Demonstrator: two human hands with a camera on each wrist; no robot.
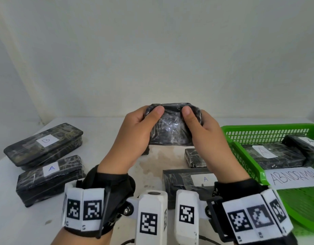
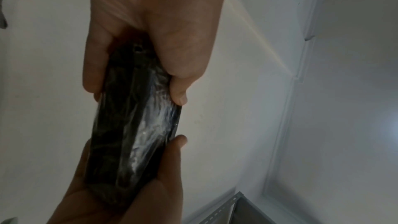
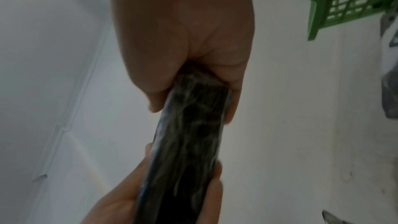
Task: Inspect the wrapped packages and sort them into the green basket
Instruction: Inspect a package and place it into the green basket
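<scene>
A black package wrapped in shiny film [image 1: 170,129] is held up above the table between both hands, its broad face toward me with no label showing. My left hand [image 1: 149,119] grips its left end, thumb on the front and fingers behind. My right hand [image 1: 189,119] grips the right end the same way. The left wrist view shows the package [image 2: 137,125] edge-on; so does the right wrist view [image 3: 189,142]. The green basket [image 1: 241,131] stands at the right and holds two wrapped packages, one marked A [image 1: 269,156].
Two wrapped packages lie at the left, marked B [image 1: 44,144] and A [image 1: 50,177]. Below my hands lie a small unmarked package [image 1: 195,158] and one marked A [image 1: 188,183]. A paper reading ABNORMAL [image 1: 294,177] sits on a second green tray [image 1: 303,206].
</scene>
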